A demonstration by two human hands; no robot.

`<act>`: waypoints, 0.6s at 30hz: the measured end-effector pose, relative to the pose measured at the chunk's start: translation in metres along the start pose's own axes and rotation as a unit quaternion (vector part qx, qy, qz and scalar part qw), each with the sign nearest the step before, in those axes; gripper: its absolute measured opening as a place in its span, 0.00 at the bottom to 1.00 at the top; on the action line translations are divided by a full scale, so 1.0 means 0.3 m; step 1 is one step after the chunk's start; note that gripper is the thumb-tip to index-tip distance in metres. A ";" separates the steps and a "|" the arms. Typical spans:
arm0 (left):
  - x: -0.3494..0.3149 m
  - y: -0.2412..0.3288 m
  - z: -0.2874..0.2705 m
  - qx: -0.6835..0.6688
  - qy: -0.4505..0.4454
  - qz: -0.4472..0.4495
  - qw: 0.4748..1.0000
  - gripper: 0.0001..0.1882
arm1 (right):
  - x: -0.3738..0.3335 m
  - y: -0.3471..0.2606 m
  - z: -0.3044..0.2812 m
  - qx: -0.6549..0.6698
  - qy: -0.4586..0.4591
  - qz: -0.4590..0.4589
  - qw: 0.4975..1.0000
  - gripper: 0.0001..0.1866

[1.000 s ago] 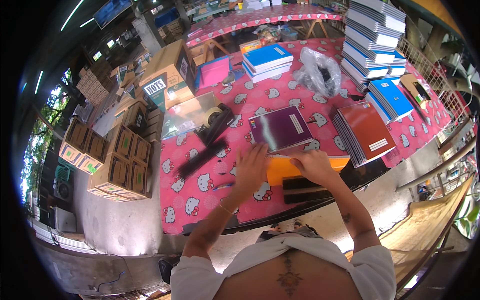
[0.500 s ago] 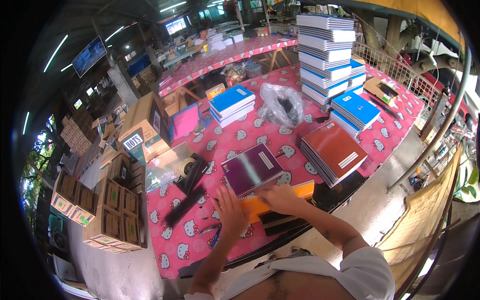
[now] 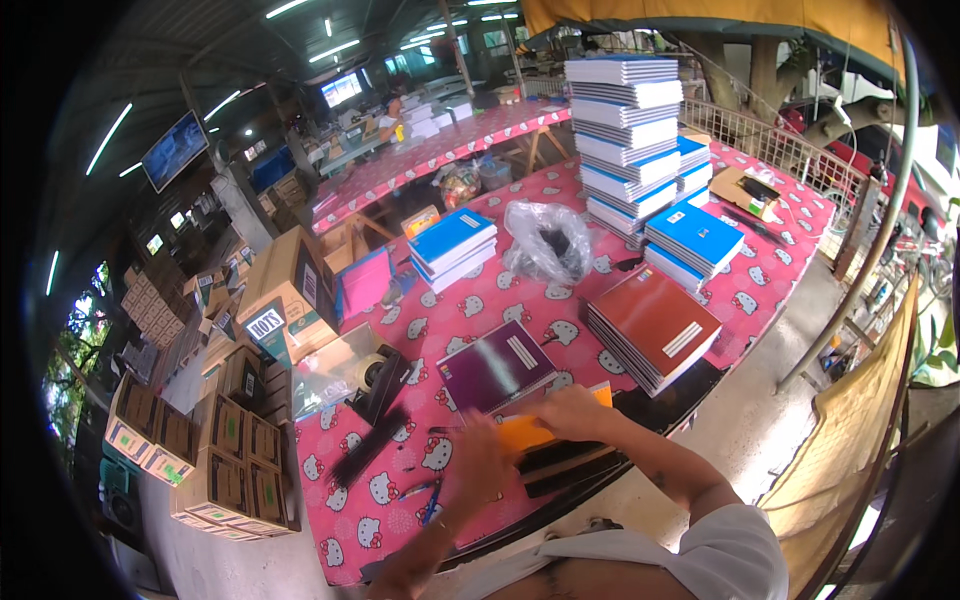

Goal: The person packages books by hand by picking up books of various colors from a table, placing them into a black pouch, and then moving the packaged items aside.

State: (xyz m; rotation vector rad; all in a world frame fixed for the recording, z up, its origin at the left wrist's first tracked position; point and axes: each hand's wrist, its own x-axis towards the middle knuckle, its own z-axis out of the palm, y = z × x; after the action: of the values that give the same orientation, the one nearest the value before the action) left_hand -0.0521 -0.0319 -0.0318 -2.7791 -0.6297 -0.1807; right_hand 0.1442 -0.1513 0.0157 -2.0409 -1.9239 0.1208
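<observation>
A purple notebook [image 3: 497,366] lies in front of me on the pink patterned table cover. Along its near edge runs an orange flat strip [image 3: 528,434], partly under my hands. My right hand [image 3: 570,412] is on the strip beside the notebook's near right corner, fingers curled in; what they pinch, if anything, is hidden. My left hand [image 3: 483,460] is at the strip's left end, its fingers smeared by motion. To the left lies a bundle of thin black strands [image 3: 368,446]. Dark flat pieces [image 3: 560,472] lie under the orange strip at the table's near edge.
Red-brown notebooks [image 3: 655,328] are stacked at right, with blue notebooks [image 3: 695,238] and a tall notebook stack [image 3: 625,140] behind. A clear plastic bag [image 3: 548,245] sits mid-table. A tape dispenser [image 3: 382,385], pens [image 3: 430,500] and cardboard boxes [image 3: 290,285] are on my left.
My left hand has shifted slightly right and down and is now blurred. My right hand stays by the notebook's near edge, its fingers more curled. The whole view has tilted slightly.
</observation>
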 end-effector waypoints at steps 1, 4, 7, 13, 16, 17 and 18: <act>0.039 -0.026 -0.009 0.000 -0.007 0.003 1.000 0.39 | 0.000 -0.001 -0.006 0.009 0.009 -0.004 1.000 0.21; 0.086 -0.045 0.110 -0.015 0.187 0.024 0.982 0.40 | -0.003 0.001 0.005 0.036 0.008 0.010 0.999 0.18; -0.075 0.047 0.248 -0.081 0.141 0.167 0.972 0.41 | 0.014 0.030 0.047 0.021 0.042 -0.023 0.999 0.17; -0.055 0.084 0.184 -0.102 0.051 0.137 0.984 0.44 | 0.004 0.030 0.065 0.016 0.079 -0.041 0.996 0.19; 0.098 0.038 0.071 -0.109 0.195 0.019 0.975 0.46 | 0.019 0.044 0.123 0.020 0.108 -0.065 0.992 0.18; 0.154 -0.084 0.141 -0.112 0.141 0.004 0.984 0.52 | 0.029 0.030 0.127 0.001 0.106 -0.091 0.990 0.19; 0.075 -0.022 0.167 -0.113 0.116 -0.011 0.987 0.52 | 0.011 0.054 0.113 0.057 0.075 -0.060 0.994 0.23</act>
State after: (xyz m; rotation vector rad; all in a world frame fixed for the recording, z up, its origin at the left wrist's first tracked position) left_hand -0.0319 -0.0021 -0.0737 -2.9040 -0.6128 -0.6059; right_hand 0.1502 -0.1425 -0.0203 -1.8024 -1.8963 0.0470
